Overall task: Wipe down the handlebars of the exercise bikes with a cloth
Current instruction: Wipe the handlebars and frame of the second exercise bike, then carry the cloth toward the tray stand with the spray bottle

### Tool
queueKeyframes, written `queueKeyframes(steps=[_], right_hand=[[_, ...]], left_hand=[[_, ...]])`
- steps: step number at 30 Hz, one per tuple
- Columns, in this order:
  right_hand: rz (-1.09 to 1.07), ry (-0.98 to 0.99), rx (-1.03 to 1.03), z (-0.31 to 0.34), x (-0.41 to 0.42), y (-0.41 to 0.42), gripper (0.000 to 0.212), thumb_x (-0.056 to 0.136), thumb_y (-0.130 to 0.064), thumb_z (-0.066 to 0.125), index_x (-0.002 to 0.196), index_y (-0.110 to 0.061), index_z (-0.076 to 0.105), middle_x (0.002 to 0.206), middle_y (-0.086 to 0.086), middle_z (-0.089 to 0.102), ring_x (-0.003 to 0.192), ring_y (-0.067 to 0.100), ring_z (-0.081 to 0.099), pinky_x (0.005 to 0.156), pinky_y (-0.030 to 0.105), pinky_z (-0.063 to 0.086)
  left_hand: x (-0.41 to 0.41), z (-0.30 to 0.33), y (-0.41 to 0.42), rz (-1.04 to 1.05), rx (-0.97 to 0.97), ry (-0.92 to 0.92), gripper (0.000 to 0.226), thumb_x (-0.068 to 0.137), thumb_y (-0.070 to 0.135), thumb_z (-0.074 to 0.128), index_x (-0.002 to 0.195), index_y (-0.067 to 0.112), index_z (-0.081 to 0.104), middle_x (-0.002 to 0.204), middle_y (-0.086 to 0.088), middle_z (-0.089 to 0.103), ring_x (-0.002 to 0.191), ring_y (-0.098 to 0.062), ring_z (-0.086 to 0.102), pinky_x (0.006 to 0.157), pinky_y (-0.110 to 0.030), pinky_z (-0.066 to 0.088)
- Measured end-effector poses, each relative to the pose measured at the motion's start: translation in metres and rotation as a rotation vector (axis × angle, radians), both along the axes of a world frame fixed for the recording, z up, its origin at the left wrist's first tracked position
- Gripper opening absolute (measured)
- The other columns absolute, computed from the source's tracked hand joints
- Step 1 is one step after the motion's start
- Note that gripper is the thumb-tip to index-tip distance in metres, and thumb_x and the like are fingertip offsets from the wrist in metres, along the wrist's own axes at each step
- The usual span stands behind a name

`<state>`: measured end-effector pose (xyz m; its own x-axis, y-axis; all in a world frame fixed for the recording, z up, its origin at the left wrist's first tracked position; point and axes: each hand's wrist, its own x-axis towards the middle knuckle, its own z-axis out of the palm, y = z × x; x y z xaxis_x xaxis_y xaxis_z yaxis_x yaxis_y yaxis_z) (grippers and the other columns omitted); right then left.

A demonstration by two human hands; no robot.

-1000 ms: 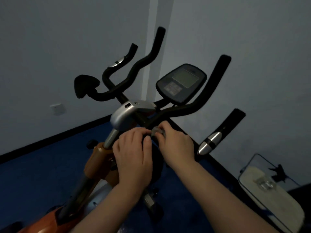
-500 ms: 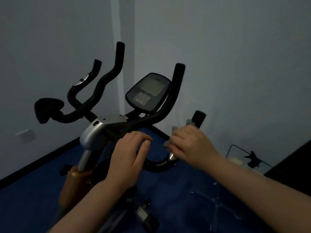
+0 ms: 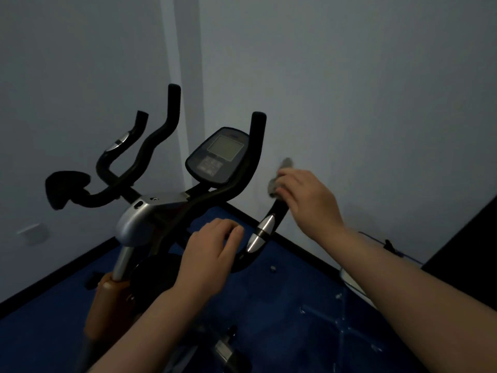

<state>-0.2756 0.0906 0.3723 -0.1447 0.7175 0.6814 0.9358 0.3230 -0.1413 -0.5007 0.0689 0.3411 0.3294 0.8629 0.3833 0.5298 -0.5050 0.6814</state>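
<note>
An exercise bike with black handlebars [image 3: 234, 189] and a grey console [image 3: 219, 154] stands in a room corner. My right hand [image 3: 306, 200] grips a small grey cloth [image 3: 279, 176] wrapped over the top end of the lower right handle [image 3: 274, 214], just above its silver sensor band [image 3: 265, 224]. My left hand [image 3: 209, 254] rests with curled fingers on the bend of that same bar, near the stem. The left side bars [image 3: 150, 146] stand untouched.
Pale walls close in behind and to the right of the bike. The floor [image 3: 269, 305] is blue with a black skirting strip. A silver stem housing [image 3: 137, 222] and orange frame [image 3: 107, 300] lie below. A framed white object [image 3: 352, 278] sits at the right wall.
My right hand has slid the cloth outward and up along the lower right handle, from near the stem to its tip. My left hand stayed on the bar's bend. The view shifted.
</note>
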Motion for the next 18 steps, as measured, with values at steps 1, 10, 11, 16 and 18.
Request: queueKeyframes(steps=[1, 10, 11, 16, 18], right_hand=[[-0.062, 0.202, 0.001, -0.003, 0.000, -0.009, 0.016, 0.095, -0.020, 0.053, 0.102, -0.013, 0.066, 0.123, -0.001, 0.060, 0.100, 0.019, 0.059, 0.080, 0.031, 0.049], [-0.458, 0.645, -0.214, -0.093, -0.029, -0.109, 0.016, 0.097, -0.030, 0.050, 0.102, -0.024, 0.063, 0.108, -0.008, 0.050, 0.089, 0.009, 0.056, 0.072, 0.026, 0.046], [-0.495, 0.675, -0.241, -0.104, -0.036, -0.122, 0.016, 0.097, -0.030, 0.050, 0.101, -0.023, 0.064, 0.108, -0.008, 0.051, 0.090, 0.009, 0.056, 0.073, 0.027, 0.048], [-0.684, 0.701, -0.382, -0.148, -0.064, -0.185, 0.016, 0.097, -0.033, 0.049, 0.104, -0.026, 0.061, 0.110, -0.014, 0.046, 0.086, 0.003, 0.053, 0.072, 0.029, 0.050], [-0.745, 0.725, -0.433, -0.160, -0.071, -0.213, 0.016, 0.098, -0.034, 0.048, 0.104, -0.027, 0.060, 0.109, -0.015, 0.045, 0.085, 0.001, 0.053, 0.070, 0.026, 0.050]], left_hand=[[0.003, 0.000, -0.003, -0.016, 0.000, -0.011, 0.037, 0.093, 0.045, 0.036, 0.092, 0.022, 0.064, 0.087, 0.007, 0.063, 0.085, -0.011, 0.058, 0.080, -0.040, 0.046], [0.004, -0.032, -0.038, -0.271, 0.065, 0.082, 0.011, 0.092, 0.030, 0.052, 0.093, 0.030, 0.063, 0.092, 0.019, 0.059, 0.090, -0.001, 0.048, 0.082, -0.022, 0.033], [0.001, -0.040, -0.043, -0.304, 0.044, 0.102, 0.011, 0.092, 0.030, 0.051, 0.094, 0.031, 0.062, 0.094, 0.020, 0.059, 0.090, 0.000, 0.048, 0.081, -0.021, 0.031], [-0.003, -0.092, -0.071, -0.444, -0.143, 0.177, 0.012, 0.093, 0.031, 0.049, 0.093, 0.031, 0.061, 0.095, 0.017, 0.059, 0.090, -0.003, 0.053, 0.084, -0.030, 0.042], [0.002, -0.112, -0.082, -0.490, -0.210, 0.208, 0.012, 0.093, 0.030, 0.049, 0.091, 0.030, 0.060, 0.093, 0.015, 0.059, 0.089, -0.004, 0.053, 0.084, -0.031, 0.045]])
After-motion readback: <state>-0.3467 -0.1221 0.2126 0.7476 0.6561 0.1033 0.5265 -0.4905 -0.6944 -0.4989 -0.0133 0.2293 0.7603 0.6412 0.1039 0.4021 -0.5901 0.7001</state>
